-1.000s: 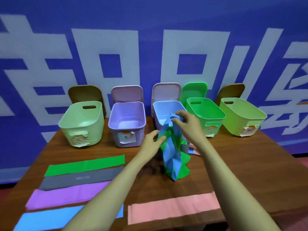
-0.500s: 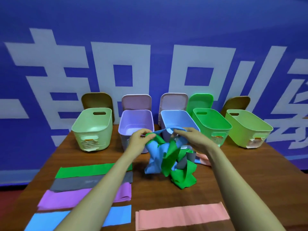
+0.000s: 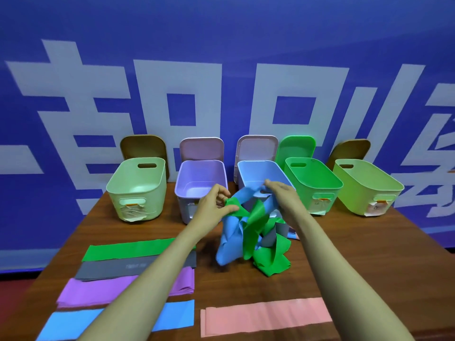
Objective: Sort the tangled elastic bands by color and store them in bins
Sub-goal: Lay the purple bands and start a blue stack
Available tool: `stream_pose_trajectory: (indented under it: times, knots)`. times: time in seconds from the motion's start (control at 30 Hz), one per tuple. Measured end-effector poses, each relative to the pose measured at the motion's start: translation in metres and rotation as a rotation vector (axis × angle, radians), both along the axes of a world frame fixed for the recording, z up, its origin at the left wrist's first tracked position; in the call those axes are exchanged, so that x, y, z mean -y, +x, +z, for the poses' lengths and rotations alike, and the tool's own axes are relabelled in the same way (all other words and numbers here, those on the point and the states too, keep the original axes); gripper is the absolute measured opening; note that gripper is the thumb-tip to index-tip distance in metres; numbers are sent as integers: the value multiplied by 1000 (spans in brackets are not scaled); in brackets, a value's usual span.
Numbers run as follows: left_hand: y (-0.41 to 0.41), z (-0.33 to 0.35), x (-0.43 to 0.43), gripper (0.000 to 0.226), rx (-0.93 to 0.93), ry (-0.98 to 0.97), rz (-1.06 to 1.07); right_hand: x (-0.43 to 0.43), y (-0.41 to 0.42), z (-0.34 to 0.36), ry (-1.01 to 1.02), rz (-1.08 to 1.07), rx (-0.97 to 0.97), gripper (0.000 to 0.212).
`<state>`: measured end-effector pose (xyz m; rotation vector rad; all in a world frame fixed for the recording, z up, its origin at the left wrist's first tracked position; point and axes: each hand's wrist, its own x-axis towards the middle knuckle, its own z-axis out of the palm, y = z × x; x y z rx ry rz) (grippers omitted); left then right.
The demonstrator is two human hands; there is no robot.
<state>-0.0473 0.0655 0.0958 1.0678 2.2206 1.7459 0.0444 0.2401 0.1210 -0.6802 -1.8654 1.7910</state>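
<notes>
Five bins stand in a row at the back of the table [image 3: 357, 267], from left: pale bin [image 3: 136, 190], purple bin [image 3: 200, 183], blue bin [image 3: 258, 172], green bin [image 3: 312, 183] and lime bin [image 3: 366, 185]. One lid [image 3: 144, 148] leans upright behind each.

On the table's near left, four bands lie flat side by side, from far to near: green band [image 3: 123, 251], grey band [image 3: 110, 268], purple band [image 3: 98, 290] and blue band [image 3: 71, 323]. The left forearm crosses over all four.

At the middle, in front of the purple bin, the left hand [image 3: 213, 207] pinches a green loop [image 3: 234, 211] between thumb and fingers. That loop belongs to the tangle [image 3: 251, 237], a knot of blue, green and grey strips held up between both hands. Its lower folds rest on the table in front of the purple and blue bins.

To its right, the right hand [image 3: 283, 200] curls its fingers round a blue loop [image 3: 247, 196] at the top of the tangle, in front of the blue bin.

Near the table's front edge, to the right of the blue band, a pink band [image 3: 266, 316] lies flat, with the right forearm above its far end.
</notes>
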Motion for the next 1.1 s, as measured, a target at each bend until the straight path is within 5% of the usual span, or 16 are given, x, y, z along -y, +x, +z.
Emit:
stream_pose_trajectory:
  times: [0.13, 0.23, 0.33, 0.5, 0.67, 0.83, 0.93, 1.1]
  knots:
    - [2, -1, 6, 20, -75, -54, -13, -8, -3, -11, 2, -97, -6, 8]
    - [0, 0, 2, 16, -111, 16, 32, -5, -3, -16, -7, -53, 0, 22]
    - [-4, 7, -1, 21, 196, 271, 89, -8, 0, -24, 124, -33, 74, 6]
    - [1, 14, -7, 23, 564, 414, 23, -16, 0, -40, 250, -144, 213, 17]
    - [5, -3, 3, 8, 9, -210, -123, -18, 1, -44, 358, -191, 343, 16]
    - [4, -7, 9, 26, -323, -474, -206, -22, 7, -41, 396, -193, 399, 18]
    - [-1, -10, 5, 15, -269, -321, -138, -21, 9, -42, 403, -170, 394, 21]
    - [3, 7, -2, 10, 159, 222, 14, -23, 14, -51, 461, -105, 435, 20]
